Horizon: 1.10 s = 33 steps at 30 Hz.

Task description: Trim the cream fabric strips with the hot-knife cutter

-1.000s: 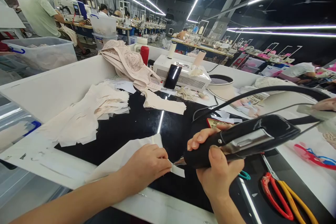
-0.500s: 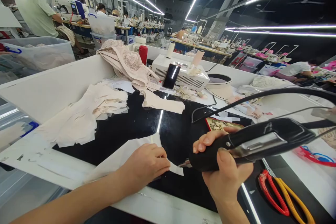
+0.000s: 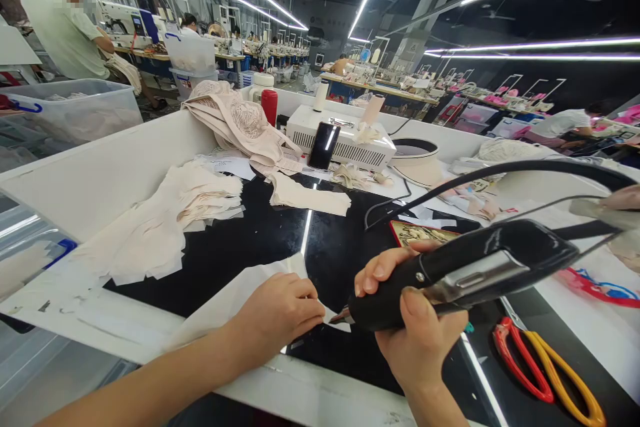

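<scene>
My left hand (image 3: 280, 310) pinches a piece of white fabric (image 3: 235, 290) against the black table top, near the front edge. The fabric's narrow end shows just right of my fingertips. My right hand (image 3: 417, 327) is wrapped round a black corded handheld tool (image 3: 465, 270) with a metal lever along its side. Its pointed metal tip (image 3: 343, 316) is at the fabric's narrow end, close to my left fingertips; whether it presses on the fabric I cannot tell. Scissors (image 3: 545, 360) with one red and one orange handle lie to the right of my right hand.
A stack of pale fabric pieces (image 3: 165, 220) lies at left, with one beige piece (image 3: 310, 195) farther back. Bras (image 3: 240, 120), a phone (image 3: 324, 145) and a vented white box (image 3: 360, 137) stand behind. A red-rimmed tray (image 3: 423, 233) of small parts sits beyond the tool.
My right hand has moved slightly left with the tool, bringing the tip from beside the fabric's end onto or over it. My left hand keeps its pinch. The view has shifted slightly.
</scene>
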Motion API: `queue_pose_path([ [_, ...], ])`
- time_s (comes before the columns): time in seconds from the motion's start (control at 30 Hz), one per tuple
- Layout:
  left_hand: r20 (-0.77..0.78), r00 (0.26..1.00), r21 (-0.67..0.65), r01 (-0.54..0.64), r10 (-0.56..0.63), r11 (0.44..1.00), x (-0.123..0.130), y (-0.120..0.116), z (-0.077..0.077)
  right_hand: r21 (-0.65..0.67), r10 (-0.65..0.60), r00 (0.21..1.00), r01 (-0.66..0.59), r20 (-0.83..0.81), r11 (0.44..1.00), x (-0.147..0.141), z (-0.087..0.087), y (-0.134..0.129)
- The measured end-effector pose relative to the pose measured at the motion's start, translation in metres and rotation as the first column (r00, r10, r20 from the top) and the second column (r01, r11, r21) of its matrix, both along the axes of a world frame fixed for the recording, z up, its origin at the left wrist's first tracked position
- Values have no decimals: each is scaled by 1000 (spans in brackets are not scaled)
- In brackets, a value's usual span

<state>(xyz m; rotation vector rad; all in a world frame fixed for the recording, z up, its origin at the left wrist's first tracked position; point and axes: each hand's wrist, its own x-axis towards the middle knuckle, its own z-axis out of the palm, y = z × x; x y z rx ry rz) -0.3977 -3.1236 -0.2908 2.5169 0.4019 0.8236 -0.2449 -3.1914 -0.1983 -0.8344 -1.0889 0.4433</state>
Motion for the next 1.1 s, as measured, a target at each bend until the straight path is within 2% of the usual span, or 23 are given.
queue_pose_path([
  [0.2,-4,1000,-5,2,-2,1000,1,0,-1,-18,1,1000,-1,30,1000,0,-9,1],
  [0.5,-13,1000,0,-6,6,1000,-1,-2,-1,14,-35,999,36,-30,999,5,4,-7],
  [0.87,-11,1000,8,-9,9,1000,-1,-1,0,-12,-79,997,79,15,997,8,-1,-9],
  [1.1,115,993,-53,24,-18,998,-15,11,11,-31,-61,997,62,40,998,18,-5,-7],
])
